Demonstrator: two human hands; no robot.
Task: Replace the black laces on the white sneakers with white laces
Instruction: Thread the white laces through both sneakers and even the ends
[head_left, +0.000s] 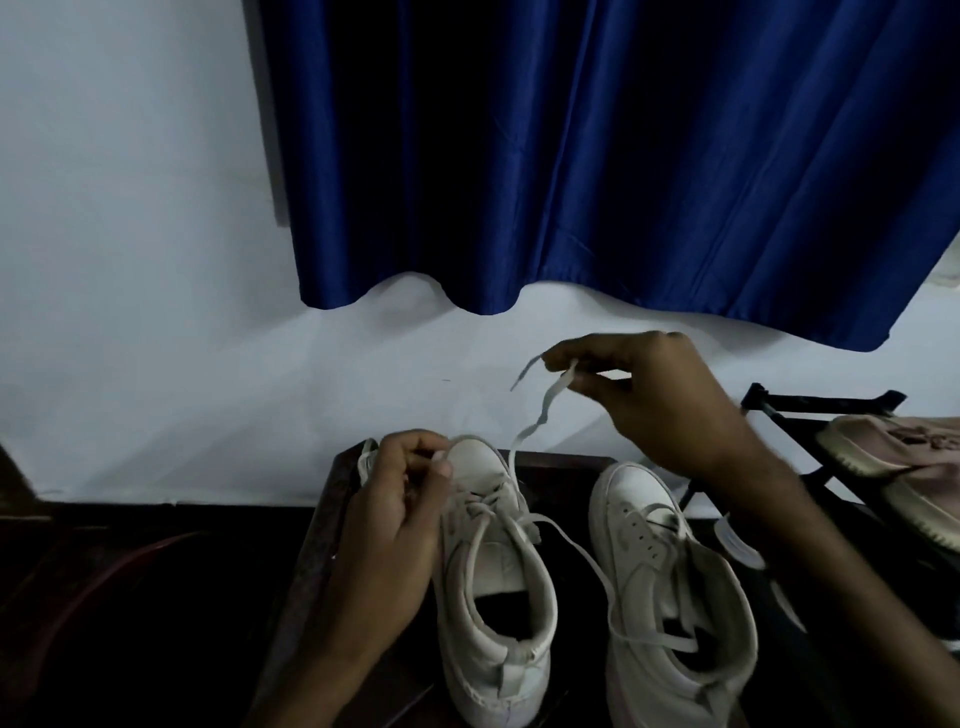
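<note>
Left hand (400, 499) sits low at the toe of the left sneaker (493, 587), its grip pinching thumb to fingers on a loop of white lace (543, 408) just over the toe cap. The lace is threaded through that shoe's forward eyelets. One wavy strand rises to the right hand (660, 400), which is held well above both shoes. Its grip pinches the lace close to the tip, which pokes out leftward. Another strand trails across the gap and over the collar of the right sneaker (670, 597). Both sneakers stand toes away from me on a dark surface (332, 519). Any branding is too dim for me to read. Far right, a pink shoe (909, 447) lies on a black rack (810, 400). A blue curtain (597, 156) hangs behind.
</note>
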